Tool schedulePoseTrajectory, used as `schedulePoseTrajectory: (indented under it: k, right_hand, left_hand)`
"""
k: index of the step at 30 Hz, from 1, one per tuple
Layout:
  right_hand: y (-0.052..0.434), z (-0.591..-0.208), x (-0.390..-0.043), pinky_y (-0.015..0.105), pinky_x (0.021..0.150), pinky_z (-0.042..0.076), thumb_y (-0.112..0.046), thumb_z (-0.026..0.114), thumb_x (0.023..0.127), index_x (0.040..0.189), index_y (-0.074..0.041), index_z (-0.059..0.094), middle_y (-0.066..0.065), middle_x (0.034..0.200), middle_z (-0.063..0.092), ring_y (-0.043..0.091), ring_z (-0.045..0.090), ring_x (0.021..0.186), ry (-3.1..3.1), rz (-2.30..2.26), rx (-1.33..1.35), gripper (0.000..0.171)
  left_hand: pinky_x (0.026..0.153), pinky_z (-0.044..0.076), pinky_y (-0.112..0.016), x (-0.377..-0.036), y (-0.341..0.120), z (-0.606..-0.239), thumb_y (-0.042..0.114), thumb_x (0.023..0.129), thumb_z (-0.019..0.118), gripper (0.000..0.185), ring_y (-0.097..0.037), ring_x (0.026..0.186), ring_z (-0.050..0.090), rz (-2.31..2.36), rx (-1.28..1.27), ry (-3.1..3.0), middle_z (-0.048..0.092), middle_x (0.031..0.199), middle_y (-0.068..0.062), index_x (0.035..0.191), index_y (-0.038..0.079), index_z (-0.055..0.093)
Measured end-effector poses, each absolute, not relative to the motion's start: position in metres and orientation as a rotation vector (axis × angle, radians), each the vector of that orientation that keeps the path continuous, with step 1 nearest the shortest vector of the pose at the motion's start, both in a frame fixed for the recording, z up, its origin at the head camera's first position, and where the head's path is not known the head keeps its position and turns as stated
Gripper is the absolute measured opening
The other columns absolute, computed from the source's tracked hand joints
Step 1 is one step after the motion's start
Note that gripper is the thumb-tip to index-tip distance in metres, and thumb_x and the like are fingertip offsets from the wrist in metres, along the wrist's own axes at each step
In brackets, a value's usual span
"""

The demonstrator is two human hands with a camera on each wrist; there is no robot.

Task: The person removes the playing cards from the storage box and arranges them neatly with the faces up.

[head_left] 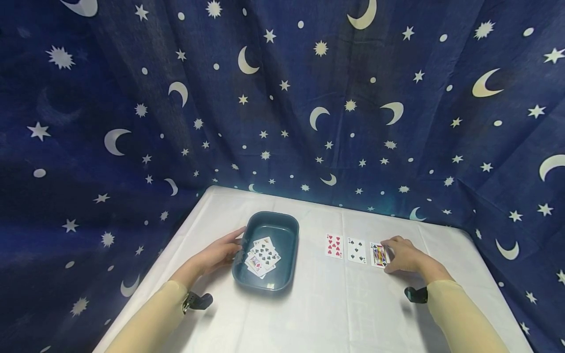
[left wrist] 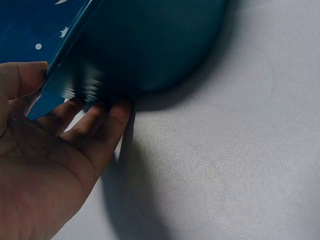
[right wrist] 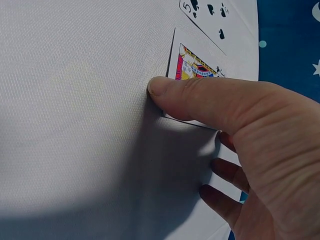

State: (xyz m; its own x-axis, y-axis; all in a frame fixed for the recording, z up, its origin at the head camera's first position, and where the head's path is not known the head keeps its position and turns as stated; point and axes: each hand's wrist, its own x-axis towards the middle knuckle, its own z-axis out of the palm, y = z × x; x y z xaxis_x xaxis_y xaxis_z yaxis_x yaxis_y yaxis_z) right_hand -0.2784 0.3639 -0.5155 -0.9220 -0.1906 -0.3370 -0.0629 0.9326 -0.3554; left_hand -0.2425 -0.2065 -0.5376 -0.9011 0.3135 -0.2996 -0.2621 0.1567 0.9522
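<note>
My left hand rests against the left side of a dark teal tray, its fingers on the outer wall. Inside the tray lies a small overlapping pile of face-up playing cards. Over to the right, my right hand holds a face card of clubs by its edges, low at the tabletop. Its thumb crosses the card in the right wrist view, and the index fingertip is hidden there. Left of that card lie the five of spades and a hearts card, in a row.
A white cloth covers the table. Behind and around it hangs a dark blue curtain with moons and stars. A dark device is strapped to the left wrist, another to the right.
</note>
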Motion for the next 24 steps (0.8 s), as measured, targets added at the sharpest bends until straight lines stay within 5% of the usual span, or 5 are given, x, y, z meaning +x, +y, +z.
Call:
schedulePoseTrajectory:
  k: [24]
  right_hand:
    - [0.3646, -0.5179, -0.2799, 0.079, 0.102, 0.032, -0.028, 0.092, 0.07, 0.149, 0.0, 0.048, 0.031, 0.145, 0.039, 0.053, 0.034, 0.131, 2.722, -0.466, -0.179, 0.095]
  left_hand:
    - [0.113, 0.039, -0.058, -0.2427, -0.2074, -0.5389, 0.01, 0.1, 0.052, 0.07, -0.042, 0.141, 0.044, 1.803, 0.061, 2.011, 0.034, 0.161, -0.023, 0.163, 0.027, 0.029]
